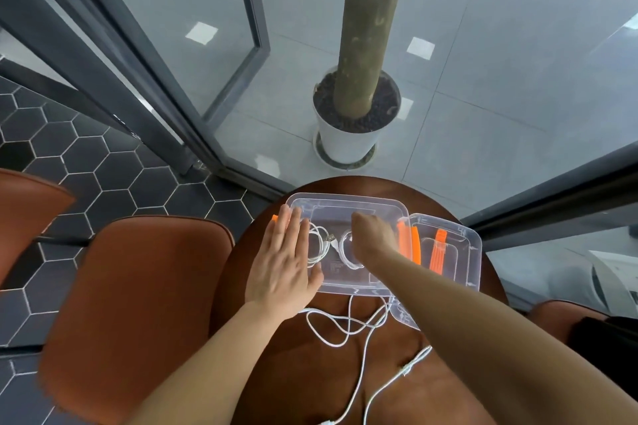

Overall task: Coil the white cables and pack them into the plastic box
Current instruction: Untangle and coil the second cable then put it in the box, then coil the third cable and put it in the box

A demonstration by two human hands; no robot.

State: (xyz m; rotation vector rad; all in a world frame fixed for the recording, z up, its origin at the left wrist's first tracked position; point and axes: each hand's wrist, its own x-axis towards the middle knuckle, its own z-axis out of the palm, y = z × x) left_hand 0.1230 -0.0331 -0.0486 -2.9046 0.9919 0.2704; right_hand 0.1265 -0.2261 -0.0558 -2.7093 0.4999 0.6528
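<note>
Setting: small round brown table by a glass wall, person standing over it, brown chair to their left
Plastic box: clear, open, on the far part of the table; orange latch at its right end
Lid: off, lying just beside the box on the right, partly tucked under it
Packed so far: two white coils on the box floor, left coil and right coil, side by side, a plug end between them
Still out: loose cable in slack loops on the near table, one run trailing off toward the near edge; it passes under the box's front rim
Left hand: flat, fingers straight and together, resting on the box's left rim with fingertips reaching over the left coil; grips nothing
Right hand: down inside the box at the right coil, seen from the back; fingers hidden, so I cannot tell whether it pinches the coil or only presses it
Stage, my reading: seating the second coil; the last cable not yet wound
Risk 1: the coils look untied, so either may spring open once the hands lift
Risk 2: the loose cable crosses itself; winding from one end could knot it
Risk 3: the cable lies under the box rim, so a pull could drag the light box or tip the lid
Risk 4: the trailing run could slide off the edge and pull the rest after it
</note>
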